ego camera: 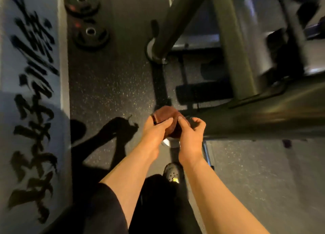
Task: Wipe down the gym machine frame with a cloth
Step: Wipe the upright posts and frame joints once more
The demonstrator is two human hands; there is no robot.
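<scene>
Both hands hold the reddish-brown cloth [168,123] bunched just beside the near end of the gym machine frame [263,117]. Left hand [154,130] grips it; right hand [191,130] pinches its top edge.

Dark speckled rubber gym floor [112,86], bordered at left by a pale strip [33,100] painted with large black brush-style characters. Two black weight plates [81,2] [91,35] lying flat near the strip, close together. Grey machine frame base [263,117] resting at right, a black foot pad [200,93] beside it. Perforated grey shoe [172,172] planted lower centre.
</scene>
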